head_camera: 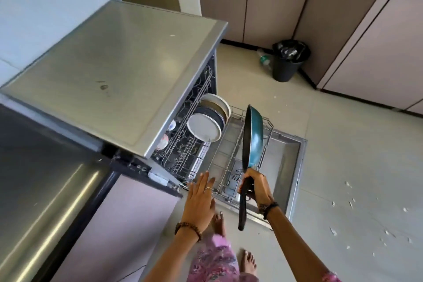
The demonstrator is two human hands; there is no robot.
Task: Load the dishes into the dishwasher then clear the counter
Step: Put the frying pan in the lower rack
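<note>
Pan (pixel 253 137) gripped by right hand (pixel 256 186), held on edge over dishwasher rack (pixel 231 155) | left hand (pixel 200 201) flat, fingers straight, beside rack.

A ring is worn on a finger of the left hand (pixel 201 199) and a brown beaded bracelet (pixel 189 229) at its wrist, dark bead and cord bracelets (pixel 268 208) are worn at the right hand's (pixel 257 186) wrist, and pink floral-patterned clothing (pixel 215 261) is seen above bare feet (pixel 248 261).
</note>
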